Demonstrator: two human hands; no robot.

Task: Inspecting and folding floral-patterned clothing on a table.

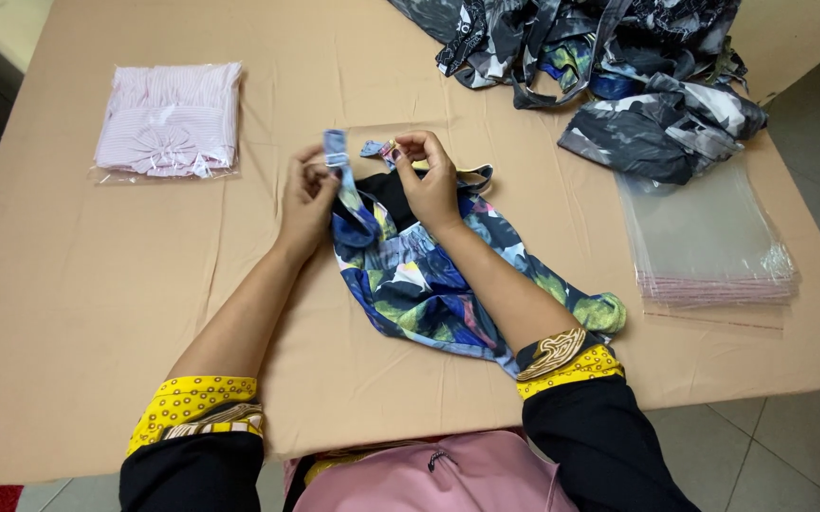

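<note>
A blue, green and black patterned garment [424, 284] lies crumpled on the tan tablecloth [97, 303] in front of me. My left hand [305, 199] pinches a light blue strap of it, lifted near the garment's top edge. My right hand [429, 175] grips another strap end at the top, fingers closed around it, with the forearm resting across the fabric. Both hands sit close together above the garment's upper rim.
A pink striped garment sealed in a clear bag [171, 118] lies at the far left. A heap of dark patterned garments [618, 66] fills the far right. A stack of clear plastic bags [713, 242] sits at the right edge.
</note>
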